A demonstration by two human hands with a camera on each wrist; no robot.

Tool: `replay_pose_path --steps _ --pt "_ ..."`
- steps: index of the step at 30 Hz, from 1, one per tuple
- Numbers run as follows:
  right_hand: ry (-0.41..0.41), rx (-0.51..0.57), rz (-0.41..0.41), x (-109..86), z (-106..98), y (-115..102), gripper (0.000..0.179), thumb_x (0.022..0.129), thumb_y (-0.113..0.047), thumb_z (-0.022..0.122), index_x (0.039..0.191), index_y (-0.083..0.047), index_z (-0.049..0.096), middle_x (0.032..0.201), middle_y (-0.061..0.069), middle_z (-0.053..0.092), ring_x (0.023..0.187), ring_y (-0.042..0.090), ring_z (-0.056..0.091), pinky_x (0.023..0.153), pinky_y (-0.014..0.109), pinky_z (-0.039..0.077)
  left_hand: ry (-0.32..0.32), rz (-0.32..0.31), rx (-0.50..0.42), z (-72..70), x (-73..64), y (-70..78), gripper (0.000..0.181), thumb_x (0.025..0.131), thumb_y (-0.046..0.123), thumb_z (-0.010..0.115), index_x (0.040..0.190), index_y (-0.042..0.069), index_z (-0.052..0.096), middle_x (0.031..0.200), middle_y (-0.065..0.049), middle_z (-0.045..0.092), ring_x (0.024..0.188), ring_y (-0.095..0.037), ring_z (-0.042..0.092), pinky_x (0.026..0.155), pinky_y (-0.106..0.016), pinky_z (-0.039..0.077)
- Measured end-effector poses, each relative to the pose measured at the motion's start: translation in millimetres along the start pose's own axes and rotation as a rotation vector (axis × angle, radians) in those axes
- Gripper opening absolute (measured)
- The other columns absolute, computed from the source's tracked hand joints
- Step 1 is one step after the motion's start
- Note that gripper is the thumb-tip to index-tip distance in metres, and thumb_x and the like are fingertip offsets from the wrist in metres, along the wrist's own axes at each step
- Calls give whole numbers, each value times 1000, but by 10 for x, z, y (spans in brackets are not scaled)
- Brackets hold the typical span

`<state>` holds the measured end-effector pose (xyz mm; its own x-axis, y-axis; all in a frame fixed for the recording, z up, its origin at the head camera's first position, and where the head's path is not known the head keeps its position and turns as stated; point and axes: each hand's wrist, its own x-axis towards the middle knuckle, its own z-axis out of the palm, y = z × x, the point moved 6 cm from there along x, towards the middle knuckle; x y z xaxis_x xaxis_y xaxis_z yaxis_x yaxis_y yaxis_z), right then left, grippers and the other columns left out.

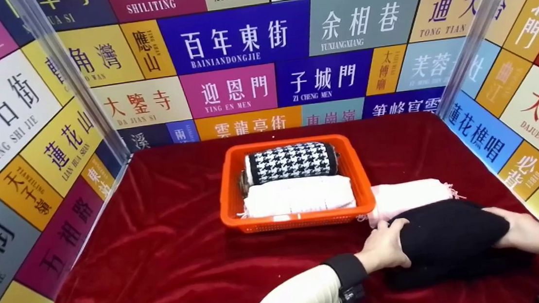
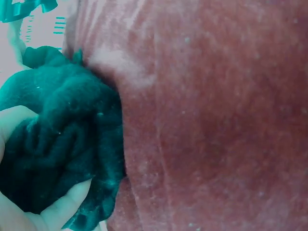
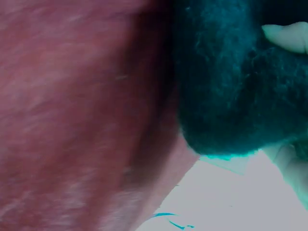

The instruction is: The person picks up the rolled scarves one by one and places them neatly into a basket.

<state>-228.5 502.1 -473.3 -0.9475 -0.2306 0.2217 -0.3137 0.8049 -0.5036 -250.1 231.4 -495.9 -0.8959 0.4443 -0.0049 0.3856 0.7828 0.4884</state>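
Observation:
A folded, thick black cloth (image 1: 447,233) lies at the right front, bulging up between both hands. My left hand (image 1: 387,246) grips its left end, with the thumb on the near side. At the opposite end my right hand (image 1: 525,229) holds it, the fingers partly hidden by the fabric. In the left wrist view the black cloth (image 2: 72,106) looks soft and crumpled between thumb and fingers. The right wrist view shows its rounded edge (image 3: 216,110) with a fingertip (image 3: 288,37) over it. Behind it lies a folded pink-and-white fringed scarf (image 1: 410,195), partly covered.
An orange plastic basket (image 1: 227,194) stands at the middle back. Inside are a black-and-white houndstooth roll (image 1: 292,162) and a white fringed roll (image 1: 297,195). Dark red velvet (image 1: 162,258) covers the table. Printed sign panels (image 1: 235,37) wall in the back and sides.

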Motion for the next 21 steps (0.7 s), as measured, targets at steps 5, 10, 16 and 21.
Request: replay_pose_path --steps 5,10,16,21 --pt "49 73 -21 47 -213 -264 65 59 -4 78 119 5 52 105 -40 42 93 -22 39 74 2 30 25 51 -76 -188 -37 -14 90 49 25 88 127 39 45 113 5 48 87 -10 55 67 -14 42" --pt "127 50 -66 142 -502 -593 65 58 2 75 119 1 54 105 -41 42 94 -25 36 75 -1 26 67 109 -93 -520 -63 22 93 49 25 88 129 36 43 117 2 47 90 -9 54 70 -14 42" --pt "229 -64 -102 249 -810 -1067 67 54 -3 77 118 -10 59 103 -48 36 92 -29 29 75 -2 19 94 171 -93 -1019 -161 34 95 50 24 88 131 36 41 108 0 49 82 -8 54 66 -15 43" --pt "326 -117 -216 398 -898 -1541 68 50 -3 75 116 -10 60 107 -47 35 95 -28 30 79 -1 20 103 291 -167 -1511 -226 -87 92 50 14 85 131 26 43 110 -5 48 93 -10 47 70 -16 42"
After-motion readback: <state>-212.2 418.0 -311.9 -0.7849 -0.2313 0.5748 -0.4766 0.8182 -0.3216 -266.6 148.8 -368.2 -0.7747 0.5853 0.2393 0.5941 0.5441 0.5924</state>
